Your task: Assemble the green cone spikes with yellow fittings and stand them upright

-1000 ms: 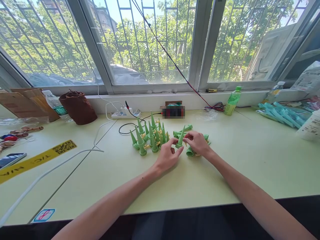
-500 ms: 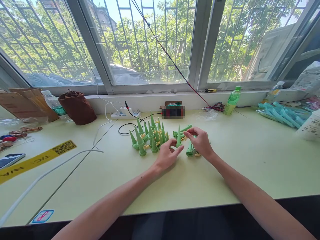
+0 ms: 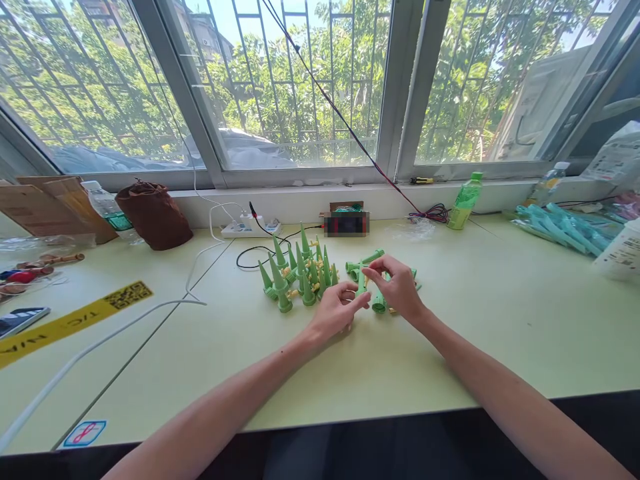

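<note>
My left hand (image 3: 339, 308) is closed around the lower part of a green plastic watering spike (image 3: 361, 283), above the table. Against the upper part of this spike, my right hand (image 3: 397, 287) pinches a small yellow valve piece (image 3: 367, 280), which the fingertips partly hide. To the left of my left hand, several green watering spikes (image 3: 279, 283) stand upright with yellow pieces in their sides. Behind and under my right hand lie loose green tubes (image 3: 379, 303), partly covered by it.
A power strip (image 3: 250, 230) and a pixelated device (image 3: 346, 223) are at the back by the window. A green bottle (image 3: 465, 201) stands at the back right. On the left are a brown pouch (image 3: 154, 215), a white cable (image 3: 145, 308) and yellow tape (image 3: 80, 323).
The spike in my left hand no longer shows its pointed tip standing up between the hands. My right hand has moved slightly left and down, against the spike.
</note>
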### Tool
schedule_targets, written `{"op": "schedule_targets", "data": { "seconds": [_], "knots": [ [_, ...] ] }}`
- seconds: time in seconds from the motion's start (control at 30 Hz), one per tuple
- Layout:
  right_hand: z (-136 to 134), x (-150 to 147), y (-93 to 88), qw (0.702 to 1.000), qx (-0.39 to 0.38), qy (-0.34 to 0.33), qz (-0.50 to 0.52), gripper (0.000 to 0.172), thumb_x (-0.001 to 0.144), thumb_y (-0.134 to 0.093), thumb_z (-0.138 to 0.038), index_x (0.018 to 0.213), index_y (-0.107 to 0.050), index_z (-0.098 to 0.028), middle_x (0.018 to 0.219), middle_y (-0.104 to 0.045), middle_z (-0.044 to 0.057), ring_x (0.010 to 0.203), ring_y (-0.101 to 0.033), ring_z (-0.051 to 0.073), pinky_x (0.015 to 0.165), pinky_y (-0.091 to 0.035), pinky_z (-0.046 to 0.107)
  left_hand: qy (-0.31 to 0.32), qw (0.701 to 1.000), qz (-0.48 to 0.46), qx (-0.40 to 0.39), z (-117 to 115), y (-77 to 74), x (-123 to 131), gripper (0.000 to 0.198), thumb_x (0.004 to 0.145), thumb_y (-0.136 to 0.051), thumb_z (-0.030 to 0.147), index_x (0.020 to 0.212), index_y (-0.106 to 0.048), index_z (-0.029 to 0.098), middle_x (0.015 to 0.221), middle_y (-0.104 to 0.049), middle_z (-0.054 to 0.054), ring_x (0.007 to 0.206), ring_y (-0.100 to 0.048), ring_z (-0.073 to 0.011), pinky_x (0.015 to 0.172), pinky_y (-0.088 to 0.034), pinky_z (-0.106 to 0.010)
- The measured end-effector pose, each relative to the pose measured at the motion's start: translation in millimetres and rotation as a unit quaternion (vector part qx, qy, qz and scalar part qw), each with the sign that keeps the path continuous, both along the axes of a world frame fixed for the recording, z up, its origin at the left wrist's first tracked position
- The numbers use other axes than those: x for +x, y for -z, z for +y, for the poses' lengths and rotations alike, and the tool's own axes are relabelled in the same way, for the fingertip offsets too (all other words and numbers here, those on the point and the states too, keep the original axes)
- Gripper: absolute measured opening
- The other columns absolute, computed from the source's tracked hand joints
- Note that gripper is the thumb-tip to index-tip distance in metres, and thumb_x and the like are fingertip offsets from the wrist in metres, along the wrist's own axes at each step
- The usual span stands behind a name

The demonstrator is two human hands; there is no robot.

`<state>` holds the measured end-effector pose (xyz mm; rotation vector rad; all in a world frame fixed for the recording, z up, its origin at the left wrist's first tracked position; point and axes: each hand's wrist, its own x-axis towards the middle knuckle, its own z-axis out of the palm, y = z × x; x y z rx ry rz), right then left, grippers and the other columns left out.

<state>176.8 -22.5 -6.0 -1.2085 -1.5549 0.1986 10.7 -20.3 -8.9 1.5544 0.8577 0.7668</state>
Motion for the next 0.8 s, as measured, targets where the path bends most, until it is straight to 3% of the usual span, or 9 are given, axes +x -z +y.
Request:
{"op": "schedule_targets", "data": {
  "seconds": [0.23,0.53,0.67,0.8],
  "knots": [
    [-0.6,-1.0,0.4,0.999,0.027,-0.009,-0.018,0.030,0.089,-0.060,-0.045,0.074,-0.058,-0.019,0.070,-0.059,0.002,0.065,-0.054,0.015,0.065,-0.044,0.027,0.017,1.000,-0.013,-0.009,0.4,-0.1,-0.9,0.047,0.077,-0.067,0.056,0.094,-0.057,0.014,0.079,-0.072,-0.007,0.034,-0.039,-0.0035,0.034,-0.031,-0.020],
    [1.5,-0.2,1.9,0.998,0.066,-0.020,-0.016,0.027,0.088,-0.063,-0.041,0.073,-0.058,-0.019,0.069,-0.059,0.001,0.063,-0.054,0.015,0.063,-0.044,0.028,0.018,0.999,-0.029,-0.031,-0.2,2.4,-0.7,0.044,0.077,-0.067,0.056,0.091,-0.058,0.015,0.043,-0.055,0.004,0.036,-0.047,-0.0104,0.036,-0.030,-0.019],
    [1.8,0.3,2.9,0.997,0.068,-0.021,-0.014,0.025,0.087,-0.064,-0.039,0.073,-0.058,-0.019,0.069,-0.059,0.001,0.063,-0.054,0.015,0.062,-0.044,0.028,0.019,0.999,-0.032,-0.037,-0.4,2.5,0.1,0.044,0.078,-0.065,0.056,0.090,-0.057,0.015,0.046,-0.059,0.002,0.038,-0.050,-0.0112,0.033,-0.030,-0.019],
    [2.6,1.0,4.0,0.997,0.069,-0.022,-0.014,0.024,0.087,-0.065,-0.038,0.073,-0.058,-0.020,0.069,-0.059,0.001,0.064,-0.055,0.015,0.062,-0.044,0.028,0.014,0.998,-0.042,-0.040,-1.0,2.7,0.5,0.045,0.078,-0.064,0.059,0.090,-0.057,0.016,0.040,-0.052,0.001,0.063,-0.066,-0.0213,0.032,-0.029,-0.017]
  ]
}}
